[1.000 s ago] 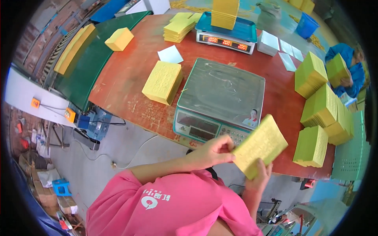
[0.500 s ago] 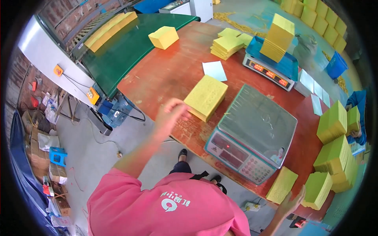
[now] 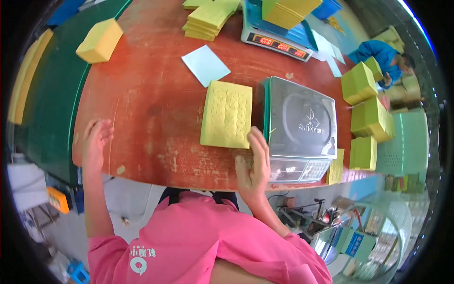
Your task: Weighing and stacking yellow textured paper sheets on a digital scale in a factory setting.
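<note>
A stack of yellow punched paper [image 3: 226, 116] lies on the red worn table [image 3: 146, 123] in front of me. My right hand [image 3: 255, 165] is at its near right corner, fingers raised and thumb apart, holding nothing; whether the fingertips touch the paper I cannot tell. Just right of that hand stands a counting scale [image 3: 302, 120] with a grey top pan and a keypad on its near side. My left hand [image 3: 98, 135] hovers over the table's left part, loosely curled with fingers apart and nothing in it.
A pale sheet [image 3: 205, 65] lies behind the stack. Further back are yellow paper bundles [image 3: 210, 19] and a second scale [image 3: 279, 40], loaded. A yellow block [image 3: 100, 40] sits by the green conveyor [image 3: 52, 90]. More stacks [image 3: 371, 116] line the right; a person in blue [image 3: 378, 54] is beyond.
My view has swung to the right. My right hand has moved from the stacks on the right to the middle stack; my left hand has come away from that stack to the left.
</note>
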`<control>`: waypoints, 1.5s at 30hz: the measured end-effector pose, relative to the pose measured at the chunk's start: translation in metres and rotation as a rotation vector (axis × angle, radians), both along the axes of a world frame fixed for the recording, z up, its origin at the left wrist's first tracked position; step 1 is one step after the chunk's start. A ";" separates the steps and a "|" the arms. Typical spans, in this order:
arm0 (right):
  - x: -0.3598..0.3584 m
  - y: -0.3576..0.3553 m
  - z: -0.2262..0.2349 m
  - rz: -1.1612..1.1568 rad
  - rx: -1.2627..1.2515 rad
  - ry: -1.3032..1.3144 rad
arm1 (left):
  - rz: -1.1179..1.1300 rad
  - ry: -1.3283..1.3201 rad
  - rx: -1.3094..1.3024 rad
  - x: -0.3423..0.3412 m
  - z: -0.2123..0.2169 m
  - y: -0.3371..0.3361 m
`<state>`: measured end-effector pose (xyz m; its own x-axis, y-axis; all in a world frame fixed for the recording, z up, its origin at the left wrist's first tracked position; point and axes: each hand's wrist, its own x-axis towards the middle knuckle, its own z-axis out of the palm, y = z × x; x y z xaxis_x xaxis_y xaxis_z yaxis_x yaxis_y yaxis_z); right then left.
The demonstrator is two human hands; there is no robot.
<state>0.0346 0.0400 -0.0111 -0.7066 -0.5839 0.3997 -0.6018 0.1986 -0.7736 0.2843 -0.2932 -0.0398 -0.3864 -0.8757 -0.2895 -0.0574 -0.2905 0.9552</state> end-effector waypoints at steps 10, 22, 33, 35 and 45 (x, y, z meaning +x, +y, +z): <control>0.070 -0.081 -0.023 0.468 0.041 -0.193 | 0.171 -0.347 -0.661 -0.040 0.034 -0.256; 0.085 -0.123 -0.110 0.247 0.062 -0.142 | -0.426 -0.351 -0.127 -0.111 0.009 -0.426; 0.083 -0.125 -0.108 0.225 0.070 -0.103 | -0.952 -0.422 -0.265 -0.140 0.003 -0.277; 0.082 -0.121 -0.103 0.224 0.034 -0.115 | -1.123 -0.462 -0.392 -0.145 0.013 -0.206; 0.059 -0.070 -0.014 0.258 -0.105 -0.082 | -1.576 -0.607 -0.541 -0.104 0.057 0.044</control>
<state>0.0941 -0.0296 -0.0253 -0.5722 -0.7071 0.4155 -0.5568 -0.0371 -0.8298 0.1807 -0.2489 0.0176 -0.8349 0.1484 -0.5301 -0.2936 0.6946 0.6568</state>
